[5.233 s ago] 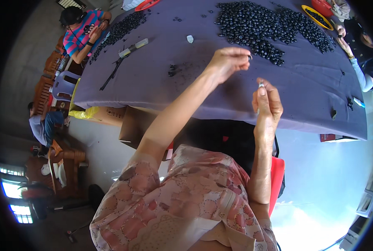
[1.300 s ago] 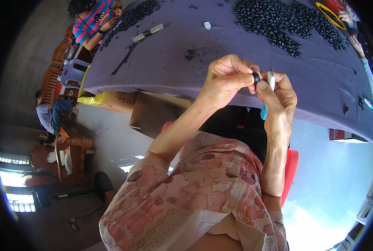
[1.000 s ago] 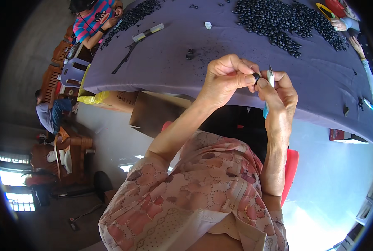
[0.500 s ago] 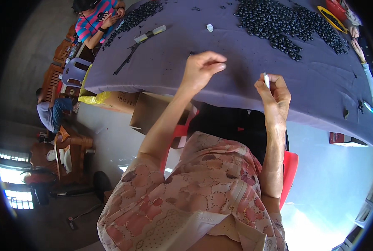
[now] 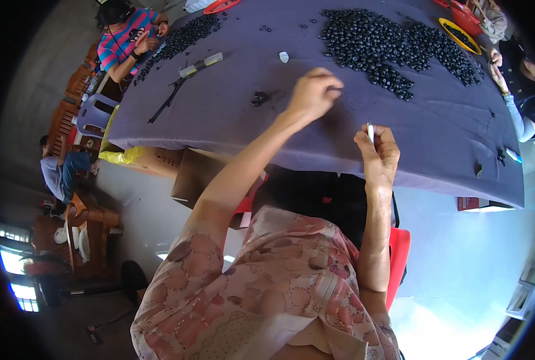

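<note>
Knife, slim, white-handled (image 5: 371, 131), one: upright, metal tip uppermost, above the surface (image 5: 231, 129), right of the middle of its near edge.

Right hand (image 5: 380, 155): grip clamped on the knife.

Left hand (image 5: 314, 93): over the surface, farther from the near edge; fingers curled, blurred; cannot tell whether its grip bears a piece.

Heap of black round pieces (image 5: 366, 45): toward the far edge, right of middle, just beyond the left hand.

Small black cluster (image 5: 259, 98): left of the left hand, apart from it.

Step, as judged: exchange of pieces between uses of the blade, hands apart. Next move, as judged: calls for one piece pinched in the left hand and met with the knife tip, fingertips clear.

Room: bare cloth between the hands and rightward toward the right edge; near edge close below the right hand, so a dropped piece could roll off. White scrap (image 5: 284, 57) beyond the left hand; slim black stick (image 5: 170, 102) toward the left edge.
</note>
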Tool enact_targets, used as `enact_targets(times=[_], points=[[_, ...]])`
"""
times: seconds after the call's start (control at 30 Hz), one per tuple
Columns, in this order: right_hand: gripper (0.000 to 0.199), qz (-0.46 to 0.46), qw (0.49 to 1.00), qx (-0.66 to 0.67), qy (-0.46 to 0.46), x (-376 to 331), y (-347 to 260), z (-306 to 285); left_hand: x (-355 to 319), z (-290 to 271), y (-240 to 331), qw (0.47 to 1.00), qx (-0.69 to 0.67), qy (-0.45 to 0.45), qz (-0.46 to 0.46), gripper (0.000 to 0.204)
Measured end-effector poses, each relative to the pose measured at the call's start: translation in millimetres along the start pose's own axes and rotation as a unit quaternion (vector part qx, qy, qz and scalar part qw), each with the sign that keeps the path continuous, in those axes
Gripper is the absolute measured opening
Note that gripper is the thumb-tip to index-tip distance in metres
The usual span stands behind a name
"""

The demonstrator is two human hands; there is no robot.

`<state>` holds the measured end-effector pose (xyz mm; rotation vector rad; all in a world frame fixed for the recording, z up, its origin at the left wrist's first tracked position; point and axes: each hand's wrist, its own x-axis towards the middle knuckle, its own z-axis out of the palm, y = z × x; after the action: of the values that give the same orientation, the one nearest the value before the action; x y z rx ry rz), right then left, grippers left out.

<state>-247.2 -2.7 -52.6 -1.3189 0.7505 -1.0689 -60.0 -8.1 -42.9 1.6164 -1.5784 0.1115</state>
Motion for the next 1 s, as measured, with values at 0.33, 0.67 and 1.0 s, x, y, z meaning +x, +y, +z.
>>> enact_targets(times=[0.33,0.67,1.0], points=[[0.011,0.0,0.999,0.03,0.039,-2.1,-13.9,-12.7,56.4,105.0,-10.9,0.996,0.06,-0.05,-0.039,0.016],[0.023,-0.018,0.998,0.049,0.037,-3.4,-21.3,-14.7,-3.0,5.0,51.8,0.704,-0.627,-0.119,-0.312,0.016],[0.028,-0.111,0.993,-0.015,-0.047,-42.3,-60.6,12.8,-52.9,-56.8,86.6,0.629,-0.75,-0.085,-0.185,0.021]])
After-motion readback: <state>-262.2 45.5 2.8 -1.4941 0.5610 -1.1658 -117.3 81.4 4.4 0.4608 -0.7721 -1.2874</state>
